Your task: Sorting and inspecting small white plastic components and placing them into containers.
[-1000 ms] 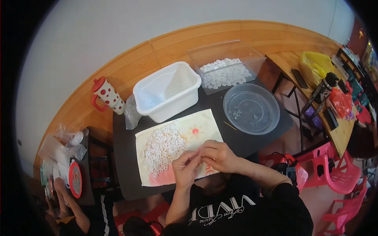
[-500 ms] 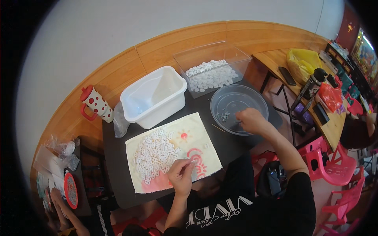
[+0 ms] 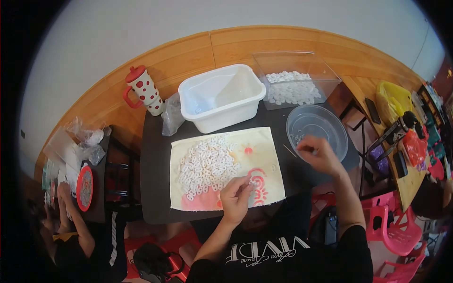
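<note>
Pinching small white plastic rings (image 3: 207, 165) on the cream cloth (image 3: 269, 155), left hand (image 3: 236, 198); right hand (image 3: 320, 153) pinched over the clear round plastic bowl (image 3: 337, 134).

Quick count, going off the white tub (image 3: 222, 96) as the middle: one tub, one clear square box (image 3: 295, 75) right of it, one clear round bowl (image 3: 317, 129) in front of that box, one spotted red-lidded mug (image 3: 143, 89) to the tub's left, one printed cloth (image 3: 226, 167) in front of it. The small white rings (image 3: 207, 165) on the cloth are too many to count.
</note>
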Demonstrator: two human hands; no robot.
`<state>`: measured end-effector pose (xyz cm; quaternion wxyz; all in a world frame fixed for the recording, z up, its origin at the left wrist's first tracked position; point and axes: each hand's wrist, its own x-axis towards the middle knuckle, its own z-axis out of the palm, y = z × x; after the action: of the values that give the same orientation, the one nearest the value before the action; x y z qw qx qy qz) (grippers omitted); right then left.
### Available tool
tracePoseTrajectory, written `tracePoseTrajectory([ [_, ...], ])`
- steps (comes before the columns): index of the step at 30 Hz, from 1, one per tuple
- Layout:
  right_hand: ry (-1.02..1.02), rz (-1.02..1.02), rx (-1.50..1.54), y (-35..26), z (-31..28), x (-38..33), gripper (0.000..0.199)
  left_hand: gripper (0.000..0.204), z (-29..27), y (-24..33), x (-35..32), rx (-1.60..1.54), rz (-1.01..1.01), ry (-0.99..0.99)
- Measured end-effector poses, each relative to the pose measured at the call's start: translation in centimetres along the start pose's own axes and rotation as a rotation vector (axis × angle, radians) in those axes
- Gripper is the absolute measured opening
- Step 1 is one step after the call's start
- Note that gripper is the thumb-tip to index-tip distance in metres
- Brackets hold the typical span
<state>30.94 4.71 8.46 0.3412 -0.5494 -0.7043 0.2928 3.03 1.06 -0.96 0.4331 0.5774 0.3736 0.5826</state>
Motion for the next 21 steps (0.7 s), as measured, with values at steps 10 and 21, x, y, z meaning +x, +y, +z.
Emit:
tracePoseTrajectory([
  [10, -0.192, -0.341, 0.204, -2.3, 10.1, 0.2, 0.010, 0.031, 0.1, 0.6, 0.0, -0.003, 0.043, -0.067],
  [21, -0.221, -0.385, 0.113, -3.5, 10.1, 0.3, 0.010, 0.032, -0.1, 0.6, 0.2, 0.014, 0.055, -0.057],
])
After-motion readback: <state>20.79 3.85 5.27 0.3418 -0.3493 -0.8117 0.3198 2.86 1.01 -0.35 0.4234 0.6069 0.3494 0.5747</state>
